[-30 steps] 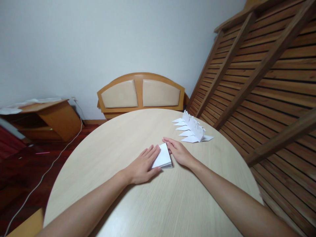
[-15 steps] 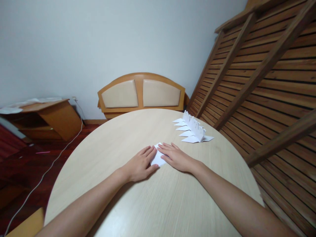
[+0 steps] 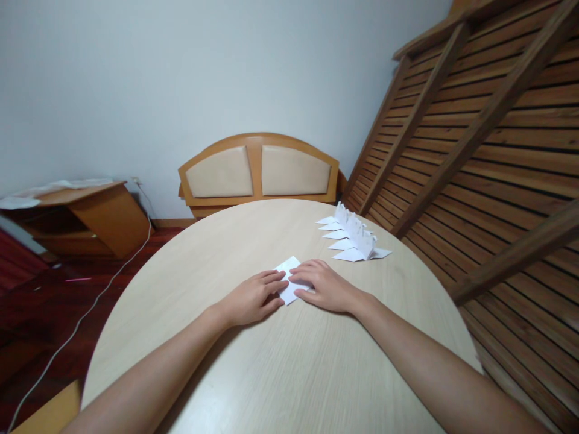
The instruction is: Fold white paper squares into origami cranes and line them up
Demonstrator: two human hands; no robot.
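Observation:
A small white folded paper (image 3: 292,292) lies flat on the round pale wooden table (image 3: 280,367), its corners pointing away from and towards me. My left hand (image 3: 256,298) rests on the paper's left side with fingers stretched and a little apart. On the right side, my right hand (image 3: 323,286) lies over the paper, fingers extended and slightly bent. Both hands cover parts of the sheet, so its full outline is hidden. Beyond my right hand stands a row of several white folded paper figures (image 3: 357,234) with pointed wings, set close together.
A wooden headboard (image 3: 257,170) with two cream panels stands behind the table. Large wooden slats (image 3: 488,144) lean along the right. At left are a low wooden desk (image 3: 104,211) and a white cable (image 3: 94,301) on the dark red floor.
The paper has turned a little and shows more of its surface. My left fingers have shifted down its left side; my right fingers have bent slightly. The paper figures have stayed put.

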